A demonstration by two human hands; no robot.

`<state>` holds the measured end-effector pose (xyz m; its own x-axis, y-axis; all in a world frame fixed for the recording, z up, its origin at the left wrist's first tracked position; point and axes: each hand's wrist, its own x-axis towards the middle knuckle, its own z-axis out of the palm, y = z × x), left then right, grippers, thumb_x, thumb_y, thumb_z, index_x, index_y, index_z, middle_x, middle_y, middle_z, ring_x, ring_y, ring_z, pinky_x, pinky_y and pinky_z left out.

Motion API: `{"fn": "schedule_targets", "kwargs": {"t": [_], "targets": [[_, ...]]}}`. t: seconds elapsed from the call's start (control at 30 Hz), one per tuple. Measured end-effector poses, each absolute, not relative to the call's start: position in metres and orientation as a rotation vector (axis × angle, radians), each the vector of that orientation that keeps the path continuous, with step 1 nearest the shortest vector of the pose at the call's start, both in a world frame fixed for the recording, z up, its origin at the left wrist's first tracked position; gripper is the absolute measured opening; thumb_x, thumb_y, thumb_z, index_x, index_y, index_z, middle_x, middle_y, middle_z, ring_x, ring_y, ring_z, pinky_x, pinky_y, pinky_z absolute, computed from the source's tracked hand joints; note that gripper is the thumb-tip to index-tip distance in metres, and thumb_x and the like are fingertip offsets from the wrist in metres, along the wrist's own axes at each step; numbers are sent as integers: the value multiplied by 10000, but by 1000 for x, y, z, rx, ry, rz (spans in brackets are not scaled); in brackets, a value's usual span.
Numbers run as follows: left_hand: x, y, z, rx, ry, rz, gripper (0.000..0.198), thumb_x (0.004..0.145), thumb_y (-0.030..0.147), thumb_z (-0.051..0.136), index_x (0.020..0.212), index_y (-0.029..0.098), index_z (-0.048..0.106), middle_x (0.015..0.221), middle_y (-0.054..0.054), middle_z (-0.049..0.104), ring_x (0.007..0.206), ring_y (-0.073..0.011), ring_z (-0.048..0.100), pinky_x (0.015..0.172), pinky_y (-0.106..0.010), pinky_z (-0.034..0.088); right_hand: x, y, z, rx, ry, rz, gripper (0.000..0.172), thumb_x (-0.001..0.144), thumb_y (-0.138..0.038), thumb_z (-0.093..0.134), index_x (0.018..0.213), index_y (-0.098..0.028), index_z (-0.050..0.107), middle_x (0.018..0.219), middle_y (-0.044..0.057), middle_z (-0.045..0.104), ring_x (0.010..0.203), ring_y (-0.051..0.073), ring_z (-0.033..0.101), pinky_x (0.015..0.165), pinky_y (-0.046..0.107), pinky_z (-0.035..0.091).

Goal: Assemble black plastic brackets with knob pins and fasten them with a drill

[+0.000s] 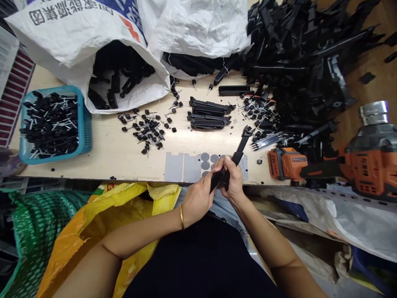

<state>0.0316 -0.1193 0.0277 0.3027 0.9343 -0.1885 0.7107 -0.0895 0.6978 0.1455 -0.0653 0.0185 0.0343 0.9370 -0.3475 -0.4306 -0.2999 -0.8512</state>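
My left hand (198, 194) is closed around the lower end of a long black plastic part (238, 157). Close beside it, my right hand (233, 178) grips the same part, whose narrow arm points up and to the right over the table edge. Several similar black parts (211, 114) lie stacked side by side on the table beyond my hands. Short black-headed metal pins (149, 128) are scattered to the left. A heap of loose metal pins (260, 109) lies to the right of the stack. Where my fingers meet, the part is mostly hidden.
A blue basket (86, 124) of pins stands on the left. White woven sacks (71, 45) with black parts sit at the back. A large pile of black parts (297, 74) fills the right. An orange power tool (372, 157) lies at the right edge, and a yellow sack (124, 207) hangs below the table.
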Motion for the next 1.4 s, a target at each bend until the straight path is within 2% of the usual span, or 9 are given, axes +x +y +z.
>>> {"fn": "schedule_targets", "kwargs": {"t": [0.23, 0.33, 0.47, 0.57, 0.7, 0.87, 1.1, 1.3, 1.4], "targets": [[14, -67, 12, 1939, 1183, 202, 342, 899, 211, 548, 1241, 211, 524, 1017, -57, 703, 878, -213, 691, 766, -312, 550, 172, -68, -1, -1516, -742, 1447, 406, 777, -595, 591, 687, -200, 582, 688, 24, 641, 611, 144, 583, 581, 275, 484], [4, -27, 3, 2189, 1200, 8, 330, 876, 209, 600, 1205, 211, 585, 1066, -78, 677, 966, -240, 657, 820, -345, 527, 213, -72, 1, -1724, -1087, 1476, 410, 760, -599, 619, 697, -196, 578, 689, 35, 654, 609, 166, 598, 576, 296, 486], [-4, 0, -9, 2444, 1092, -44, 443, 835, 323, 683, 1220, 129, 583, 1150, -145, 618, 1115, -292, 567, 963, -421, 455, 247, -74, 10, -1813, -1676, 982, 318, 872, -456, 553, 687, -197, 566, 664, 30, 623, 652, 176, 583, 660, 316, 467], [-4, 0, -20, 2426, 987, 81, 464, 872, 365, 634, 1267, 138, 546, 1192, -128, 607, 1106, -253, 565, 956, -375, 462, 237, -65, 3, -1643, -2080, 730, 192, 870, -359, 590, 920, -178, 627, 916, 90, 677, 893, 242, 608, 814, 370, 463], [-4, -7, -35, 2421, 994, 190, 411, 911, 423, 549, 1223, 156, 571, 1117, -105, 643, 1060, -229, 582, 902, -349, 487, 212, -46, -27, -1522, -2412, 649, 438, 822, -311, 668, 1213, -141, 571, 1161, 159, 634, 1082, 312, 562, 902, 434, 429], [-5, -4, -42, 2470, 934, 210, 438, 918, 475, 506, 1207, 155, 578, 1050, -97, 653, 999, -219, 598, 867, -347, 497, 212, -36, -47, -1398, -2466, 732, 365, 892, -354, 574, 1197, -154, 594, 1137, 152, 648, 1045, 290, 579, 871, 414, 427], [-8, 7, -41, 2475, 859, 199, 427, 920, 470, 505, 1194, 153, 590, 1013, -96, 656, 967, -212, 608, 829, -313, 497, 225, -19, -25, -1334, -2372, 955, 311, 882, -354, 572, 1153, -204, 608, 1111, 118, 647, 1028, 277, 572, 872, 419, 445], [14, 19, -36, 2467, 834, 185, 413, 907, 432, 561, 1200, 144, 600, 1067, -116, 669, 1020, -227, 615, 860, -323, 489, 259, 54, -16, -2059, -2093, 240, 292, 875, -233, 480, 1099, -115, 627, 1109, 206, 619, 1068, 341, 495, 894, 485, 367], [27, 21, -28, 2466, 805, 209, 462, 859, 438, 637, 1215, 147, 594, 1124, -125, 664, 1055, -236, 618, 920, -358, 480, 267, 88, -18, -2175, -2172, 154, 257, 818, -157, 490, 1001, -88, 658, 1054, 231, 633, 1059, 357, 501, 883, 496, 369]]}}
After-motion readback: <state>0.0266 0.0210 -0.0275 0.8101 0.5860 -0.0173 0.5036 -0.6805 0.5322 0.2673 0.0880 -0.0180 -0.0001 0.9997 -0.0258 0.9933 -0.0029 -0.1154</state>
